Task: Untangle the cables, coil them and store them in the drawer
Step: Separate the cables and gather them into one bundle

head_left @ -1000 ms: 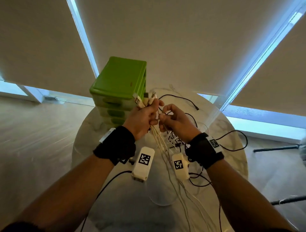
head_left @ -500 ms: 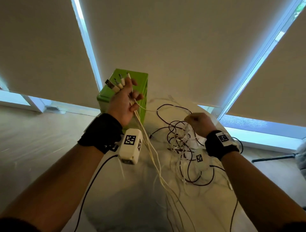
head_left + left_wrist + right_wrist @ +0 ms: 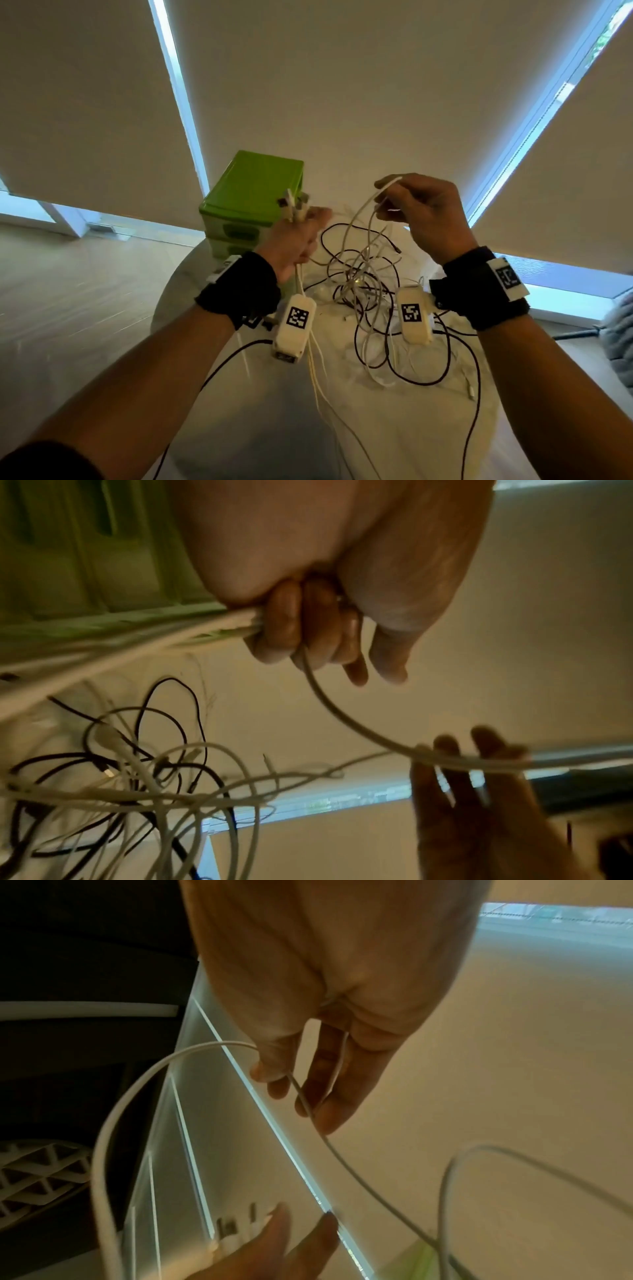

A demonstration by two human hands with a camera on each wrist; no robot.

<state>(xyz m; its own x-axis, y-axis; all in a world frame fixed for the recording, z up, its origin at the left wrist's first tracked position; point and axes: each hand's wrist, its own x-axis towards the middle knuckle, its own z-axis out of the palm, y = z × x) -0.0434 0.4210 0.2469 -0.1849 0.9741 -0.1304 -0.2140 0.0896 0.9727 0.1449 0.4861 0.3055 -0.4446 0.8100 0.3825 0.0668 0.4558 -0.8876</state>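
Note:
A tangle of white and black cables (image 3: 363,284) lies on the round white table (image 3: 394,438). My left hand (image 3: 305,226) is raised beside the green drawer unit (image 3: 253,192) and grips a bundle of white cables (image 3: 219,626), with their plugs (image 3: 294,205) sticking up above the fist. My right hand (image 3: 385,202) is held up over the tangle and pinches one thin white cable (image 3: 303,1096) between thumb and fingers. That cable (image 3: 346,723) sags across to my left hand. The drawers look shut.
The drawer unit stands at the table's far left edge. Closed roller blinds (image 3: 342,85) and window strips fill the background. Something grey (image 3: 620,332) sits past the table at the right. Black cable loops (image 3: 462,370) trail toward the table's near right side.
My right hand left the tangle and rose with one white cable pinched in it. My left hand came down and toward the middle, still gripping its bundle.

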